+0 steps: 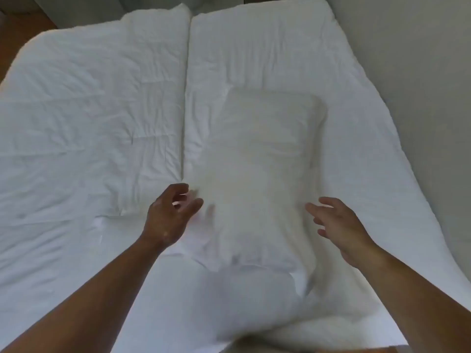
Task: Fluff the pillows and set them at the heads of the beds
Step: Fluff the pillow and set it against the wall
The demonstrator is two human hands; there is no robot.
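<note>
A white pillow (pixel 262 179), blurred by motion, lies lengthwise over the right bed's duvet (pixel 356 128). My left hand (pixel 169 216) hovers at the pillow's near left edge with fingers curled apart, holding nothing. Off the pillow's near right edge, my right hand (pixel 337 226) is spread open, a small gap away from the fabric. Neither hand grips the pillow. A second white pillow or bolster (pixel 318 312) lies across the near end below it, partly covered by the first.
The left bed's white duvet (pixel 89 118) lies beside the right one, with a seam (pixel 186 98) between them. A pale wall (pixel 420 72) runs along the right side. Brown floor (pixel 17 34) shows at the far left.
</note>
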